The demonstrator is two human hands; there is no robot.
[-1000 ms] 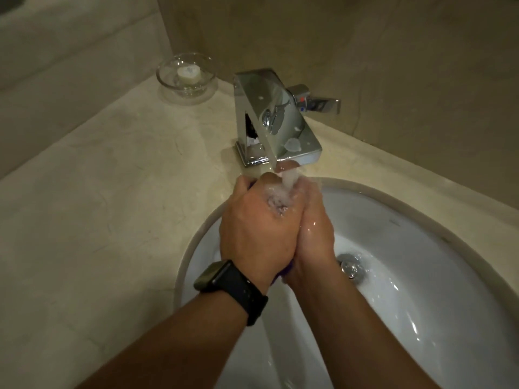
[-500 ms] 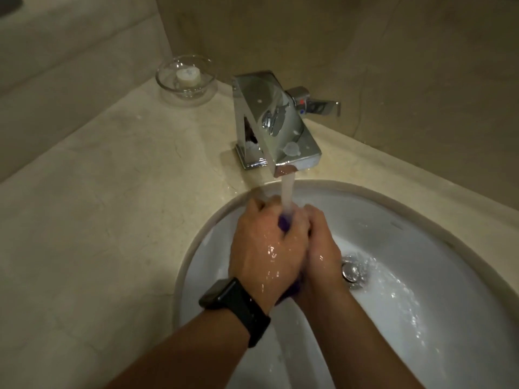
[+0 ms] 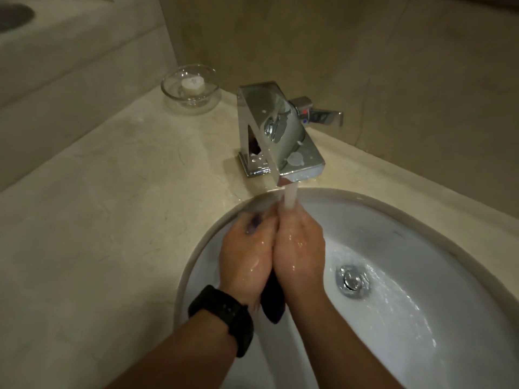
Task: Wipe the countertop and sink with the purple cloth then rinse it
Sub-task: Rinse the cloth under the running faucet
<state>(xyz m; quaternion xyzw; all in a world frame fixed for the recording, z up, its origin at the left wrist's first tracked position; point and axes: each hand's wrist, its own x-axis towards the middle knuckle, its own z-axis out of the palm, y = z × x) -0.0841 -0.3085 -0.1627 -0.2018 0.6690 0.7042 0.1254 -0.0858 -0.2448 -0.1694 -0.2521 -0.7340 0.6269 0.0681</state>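
With your left hand [image 3: 247,254] and right hand [image 3: 299,248] pressed together, fingers closed around the purple cloth [image 3: 271,301] over the sink [image 3: 421,248], knead it squarely under the tap [image 3: 278,136] stream, squeezing the folds repeatedly.

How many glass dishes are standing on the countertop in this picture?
1. The glass dish stands on the countertop in the back corner, left of the tap, with a small white piece in it. Nothing hints at another outside the view.
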